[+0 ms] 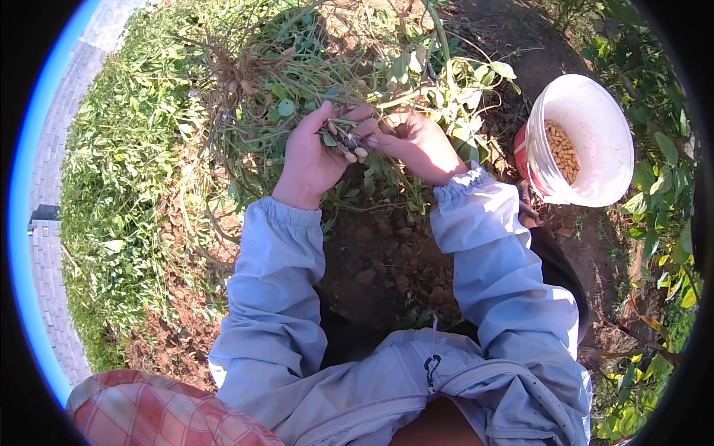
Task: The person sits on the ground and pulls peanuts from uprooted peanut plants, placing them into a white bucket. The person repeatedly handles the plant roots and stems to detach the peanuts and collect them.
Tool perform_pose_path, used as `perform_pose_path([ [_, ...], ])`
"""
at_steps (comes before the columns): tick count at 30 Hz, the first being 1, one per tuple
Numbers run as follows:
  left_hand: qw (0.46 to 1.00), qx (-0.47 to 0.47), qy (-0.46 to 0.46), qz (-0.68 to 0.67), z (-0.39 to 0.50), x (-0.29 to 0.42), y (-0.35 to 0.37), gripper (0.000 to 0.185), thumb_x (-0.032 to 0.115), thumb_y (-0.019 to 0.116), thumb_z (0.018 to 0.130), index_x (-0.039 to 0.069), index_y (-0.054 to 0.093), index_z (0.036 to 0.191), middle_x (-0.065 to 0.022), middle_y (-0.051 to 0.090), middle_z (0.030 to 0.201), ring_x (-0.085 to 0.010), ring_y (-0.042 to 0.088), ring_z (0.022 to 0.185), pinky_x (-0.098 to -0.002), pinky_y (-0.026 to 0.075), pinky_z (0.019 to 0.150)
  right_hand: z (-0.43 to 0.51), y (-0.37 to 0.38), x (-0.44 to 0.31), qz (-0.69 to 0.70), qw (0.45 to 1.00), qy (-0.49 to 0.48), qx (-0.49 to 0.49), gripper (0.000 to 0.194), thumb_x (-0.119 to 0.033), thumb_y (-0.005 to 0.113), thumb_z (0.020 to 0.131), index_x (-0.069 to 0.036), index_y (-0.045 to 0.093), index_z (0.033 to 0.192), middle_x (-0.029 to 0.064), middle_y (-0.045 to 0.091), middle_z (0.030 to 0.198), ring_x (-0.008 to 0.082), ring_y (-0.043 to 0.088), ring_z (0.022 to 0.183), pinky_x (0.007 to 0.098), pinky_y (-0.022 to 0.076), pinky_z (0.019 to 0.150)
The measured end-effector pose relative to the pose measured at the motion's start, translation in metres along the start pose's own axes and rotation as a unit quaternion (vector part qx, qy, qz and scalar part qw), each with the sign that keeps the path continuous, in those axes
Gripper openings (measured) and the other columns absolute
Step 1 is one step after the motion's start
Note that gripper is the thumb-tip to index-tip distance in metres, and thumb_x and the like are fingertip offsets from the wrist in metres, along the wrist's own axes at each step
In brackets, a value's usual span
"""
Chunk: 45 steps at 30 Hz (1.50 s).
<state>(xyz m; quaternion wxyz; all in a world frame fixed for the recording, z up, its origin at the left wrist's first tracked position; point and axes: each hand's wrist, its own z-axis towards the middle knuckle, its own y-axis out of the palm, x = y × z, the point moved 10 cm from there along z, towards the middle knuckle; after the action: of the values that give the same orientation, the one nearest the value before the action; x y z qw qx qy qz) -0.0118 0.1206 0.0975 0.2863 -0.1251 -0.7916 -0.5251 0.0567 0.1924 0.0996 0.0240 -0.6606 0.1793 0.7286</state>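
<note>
My left hand (319, 153), palm up, holds a small cluster of peanut pods (350, 149) with thin roots and bits of leaf. My right hand (415, 139) meets it from the right, its fingertips touching the cluster's right side; whether they pinch a pod is hard to tell. Both hands are over uprooted peanut plants (262, 128) with tangled stems and roots. To the right of my right hand stands a white and red plastic bucket (605, 139), tilted towards the camera, with shelled-looking or cleaned tan peanuts (561, 151) in its bottom.
Reddish soil clods (385, 256) lie between my forearms. Dense green plants (117, 223) grow at the left, beside a paved surface (47, 150). More leafy plants (664, 184) border the right side. A checked red cloth edge (162, 410) shows at the lower left.
</note>
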Motion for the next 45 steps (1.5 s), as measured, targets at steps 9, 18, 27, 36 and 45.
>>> perform_pose_path([
  [9, 0.991, 0.107, 0.008, -0.078, -0.005, -0.013, -0.002, 0.038, 0.027, 0.043, 0.094, -0.007, 0.045, 0.112, -0.0176, 0.055, 0.106, -0.0303, 0.056, 0.096, -0.0439, 0.047, 0.084, -0.031, 0.019, -0.014, -0.154, 0.988, -0.01, -0.024, 0.026, -0.013, 0.071, 0.069, -0.005, 0.047, 0.075, 0.002, 0.052, 0.069, 0.0105, 0.046, 0.062, 0.0275, 0.0398, 0.056],
  [18, 0.984, 0.144, 0.097, 0.027, -0.004, 0.028, -0.019, 0.043, 0.034, 0.031, 0.097, -0.002, 0.044, 0.117, -0.0173, 0.058, 0.114, -0.0242, 0.055, 0.071, -0.0345, 0.039, 0.06, -0.087, 0.104, 0.0, -0.059, 0.977, 0.01, -0.207, 0.023, -0.016, 0.066, 0.078, -0.003, 0.049, 0.086, 0.0037, 0.056, 0.072, 0.0092, 0.048, 0.058, 0.025, 0.0395, 0.051],
  [27, 0.992, 0.094, 0.079, -0.019, -0.012, 0.017, 0.0, 0.048, 0.034, 0.038, 0.095, -0.005, 0.043, 0.124, -0.0148, 0.057, 0.119, -0.0282, 0.056, 0.105, -0.0356, 0.045, 0.083, -0.038, 0.032, -0.033, -0.191, 0.97, -0.123, 0.092, 0.023, -0.019, 0.065, 0.082, -0.003, 0.054, 0.094, 0.0045, 0.058, 0.069, 0.0092, 0.053, 0.055, 0.0242, 0.0395, 0.047],
  [36, 0.992, 0.102, 0.078, -0.018, -0.006, 0.006, -0.002, 0.048, 0.036, 0.035, 0.097, -0.008, 0.039, 0.118, -0.0196, 0.053, 0.119, -0.0294, 0.056, 0.107, -0.0407, 0.044, 0.093, -0.033, 0.057, -0.032, -0.263, 0.962, -0.07, -0.004, 0.021, -0.02, 0.069, 0.071, -0.003, 0.058, 0.071, 0.011, 0.061, 0.064, 0.0263, 0.061, 0.057, 0.0348, 0.0474, 0.054],
  [45, 0.993, 0.066, 0.085, -0.056, -0.006, 0.026, 0.004, 0.058, 0.037, 0.027, 0.098, -0.01, 0.028, 0.132, -0.0209, 0.043, 0.133, -0.0347, 0.041, 0.125, -0.0408, 0.04, 0.096, -0.072, 0.077, 0.006, 0.17, 0.978, 0.097, -0.076, 0.02, -0.014, 0.055, 0.086, -0.001, 0.053, 0.1, 0.0059, 0.061, 0.087, 0.0077, 0.054, 0.061, 0.0224, 0.0447, 0.054],
])
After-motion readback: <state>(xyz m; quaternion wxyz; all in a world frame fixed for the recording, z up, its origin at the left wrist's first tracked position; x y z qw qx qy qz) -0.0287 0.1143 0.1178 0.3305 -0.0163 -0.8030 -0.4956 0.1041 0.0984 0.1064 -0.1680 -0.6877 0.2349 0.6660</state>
